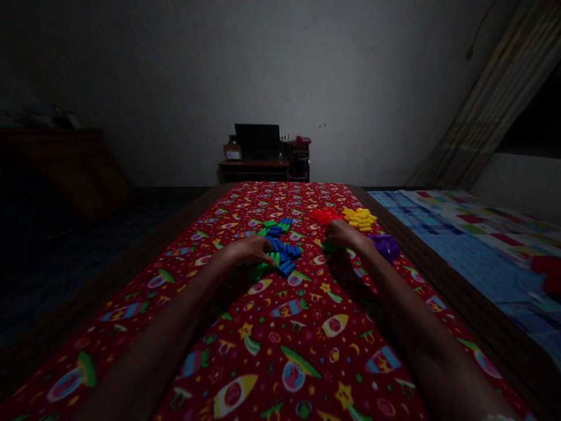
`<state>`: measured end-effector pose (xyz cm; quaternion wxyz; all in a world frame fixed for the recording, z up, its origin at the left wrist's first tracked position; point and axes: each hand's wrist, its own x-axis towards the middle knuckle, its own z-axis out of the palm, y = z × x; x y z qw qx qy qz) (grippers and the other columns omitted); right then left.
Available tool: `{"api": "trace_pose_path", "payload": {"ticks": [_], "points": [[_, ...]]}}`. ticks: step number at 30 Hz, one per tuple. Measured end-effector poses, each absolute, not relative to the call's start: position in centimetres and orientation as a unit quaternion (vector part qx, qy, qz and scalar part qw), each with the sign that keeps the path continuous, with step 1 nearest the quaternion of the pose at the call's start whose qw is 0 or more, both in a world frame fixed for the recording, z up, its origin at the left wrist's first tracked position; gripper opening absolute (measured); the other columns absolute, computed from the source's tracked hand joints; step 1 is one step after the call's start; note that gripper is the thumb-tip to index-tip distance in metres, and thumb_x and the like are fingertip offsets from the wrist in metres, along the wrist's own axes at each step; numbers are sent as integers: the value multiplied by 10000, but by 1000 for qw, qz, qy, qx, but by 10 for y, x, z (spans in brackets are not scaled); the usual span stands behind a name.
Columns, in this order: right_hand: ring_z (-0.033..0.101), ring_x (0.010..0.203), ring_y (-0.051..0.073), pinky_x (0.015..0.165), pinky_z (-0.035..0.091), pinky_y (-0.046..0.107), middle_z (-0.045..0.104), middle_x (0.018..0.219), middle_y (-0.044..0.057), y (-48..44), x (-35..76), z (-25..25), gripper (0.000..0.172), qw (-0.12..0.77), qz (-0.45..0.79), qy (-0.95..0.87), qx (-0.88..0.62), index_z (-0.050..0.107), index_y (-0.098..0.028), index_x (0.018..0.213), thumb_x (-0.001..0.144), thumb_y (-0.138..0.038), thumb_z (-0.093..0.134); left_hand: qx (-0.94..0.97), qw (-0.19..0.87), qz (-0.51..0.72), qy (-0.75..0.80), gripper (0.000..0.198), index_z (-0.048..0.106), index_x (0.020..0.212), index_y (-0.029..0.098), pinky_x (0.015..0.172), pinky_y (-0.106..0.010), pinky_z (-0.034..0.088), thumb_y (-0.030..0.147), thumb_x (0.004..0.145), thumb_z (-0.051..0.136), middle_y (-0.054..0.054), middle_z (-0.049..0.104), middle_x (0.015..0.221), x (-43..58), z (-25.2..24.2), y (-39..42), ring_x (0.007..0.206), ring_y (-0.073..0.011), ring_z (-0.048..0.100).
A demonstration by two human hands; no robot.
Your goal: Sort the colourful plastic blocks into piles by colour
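Observation:
My left hand [254,250] is at a mixed pile of plastic toy blocks, its thumb and fingers curled about a green toy block [274,258]. Blue toy blocks [287,252] lie just right of its fingertips, and more green and blue pieces are scattered behind it. My right hand [340,233] is closed, fingers pointing down over a small group of green toy blocks [332,248]; its fingertips are hidden, so what they hold does not show. Close by are a red pile of blocks [325,216], a yellow pile [360,218] and a purple pile [386,247].
A red cloth [289,345] with rockets and stars covers the long table. Beyond its far end stands a small desk [254,166] with a dark screen [258,140]. A patterned mat [473,234] lies at the right, and a wooden cabinet [65,164] stands at the left.

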<state>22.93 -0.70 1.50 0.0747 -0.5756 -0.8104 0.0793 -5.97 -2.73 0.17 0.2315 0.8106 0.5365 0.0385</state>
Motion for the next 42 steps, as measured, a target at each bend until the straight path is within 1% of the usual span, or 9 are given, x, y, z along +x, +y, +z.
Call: {"api": "trace_pose_path", "payload": {"ticks": [3,6,10,14,21,27,32,38,42], "points": [[546,644,140,567,316,235,674,736,82,-9,223,16,234,140,21,-809,-571,745,-115,831,746,-67,532,816,189,43,544,209,669,592,211,477,-226,295,400,547,743,35,598,549,-48,5,-33,541,-141,506],[546,658,131,585,324,223,674,745,67,-20,201,22,250,212,79,-839,-494,738,-95,898,854,-172,504,797,205,129,553,249,678,633,194,486,-224,311,438,587,705,24,606,576,-44,10,-33,564,-144,520],[563,678,120,607,361,203,693,814,40,-40,166,23,298,250,203,-878,-354,693,-127,1097,895,-268,527,756,337,248,504,456,703,809,153,527,-234,367,579,674,616,-11,640,654,-42,16,-33,585,-147,536],[575,692,124,632,376,208,698,826,41,-46,153,18,418,291,172,-867,-367,635,-143,1227,811,-186,616,701,427,333,464,602,658,1062,142,585,-248,424,590,661,668,-43,689,819,-39,16,-36,641,-148,577],[474,579,101,528,282,216,610,663,14,-18,194,18,212,226,94,-825,-509,726,-92,892,776,-170,567,656,402,360,528,484,655,947,129,546,-244,408,564,736,638,-48,697,848,-32,14,-38,556,-105,519],[397,504,105,495,257,242,530,558,11,-7,226,12,124,110,45,-791,-600,681,-133,679,745,-137,575,543,479,428,542,370,669,950,140,656,-239,480,462,768,665,-92,717,948,-32,13,-37,780,-154,634],[477,567,118,551,296,241,591,612,39,-16,206,20,276,205,47,-816,-538,697,-113,705,871,-241,517,468,521,466,540,189,653,947,146,590,-199,472,293,835,611,-84,716,956,-31,13,-39,694,-108,621],[613,796,145,663,380,213,706,989,70,-51,151,16,309,287,153,-896,-301,658,-168,1154,881,-292,585,496,497,485,522,181,628,948,138,618,-204,485,228,850,506,-56,684,882,-15,5,-37,719,-118,626],[580,718,142,639,346,226,705,887,80,-57,143,11,253,284,61,-889,-353,674,-165,1101,885,-209,549,540,457,467,530,244,630,986,149,670,-247,511,273,846,473,-63,678,926,-8,1,-33,796,-158,645]]}}
